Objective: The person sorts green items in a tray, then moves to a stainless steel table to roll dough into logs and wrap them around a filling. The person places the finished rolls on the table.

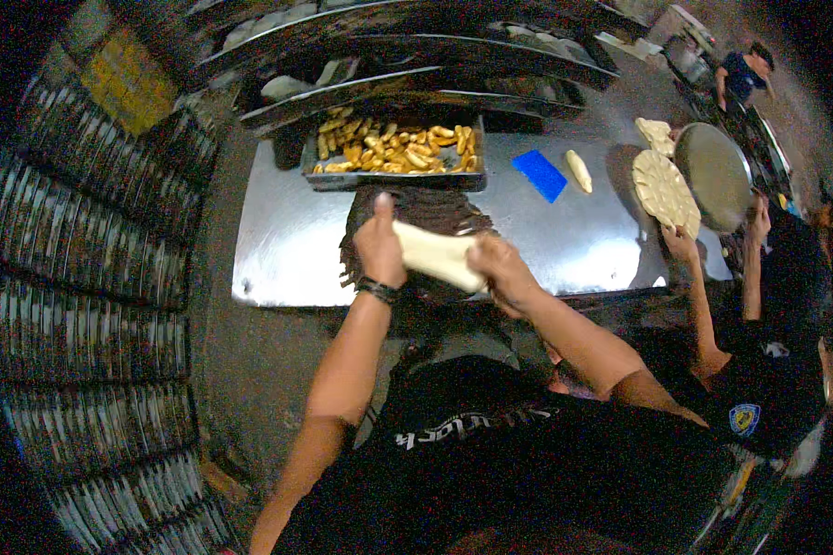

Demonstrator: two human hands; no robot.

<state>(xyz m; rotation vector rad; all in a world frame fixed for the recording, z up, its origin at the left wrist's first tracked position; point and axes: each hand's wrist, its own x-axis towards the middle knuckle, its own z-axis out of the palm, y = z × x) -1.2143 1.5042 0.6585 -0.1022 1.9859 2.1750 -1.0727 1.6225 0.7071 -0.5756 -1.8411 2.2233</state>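
A pale piece of dough (pixel 437 256) is stretched out in the air between my two hands, above the near part of the metal table. My left hand (pixel 379 242) is closed on its left end with the thumb up, and a dark bracelet circles that wrist. On the other end, my right hand (pixel 503 268) is closed too, slightly blurred by motion. Beneath the dough lies a dark brown heap of thin strips (pixel 407 205). Just beyond the heap stands a rectangular metal tray (pixel 393 182) of golden-brown oblong pieces (pixel 403 148).
To the right on the metal table (pixel 597 231) are a flat blue scraper (pixel 540 176) and a small dough roll (pixel 578 172). A co-worker's hands hold a scored dough round (pixel 665 194) and a round pan (pixel 714 176). Shelves rise behind; stacked racks (pixel 93 324) line the left.
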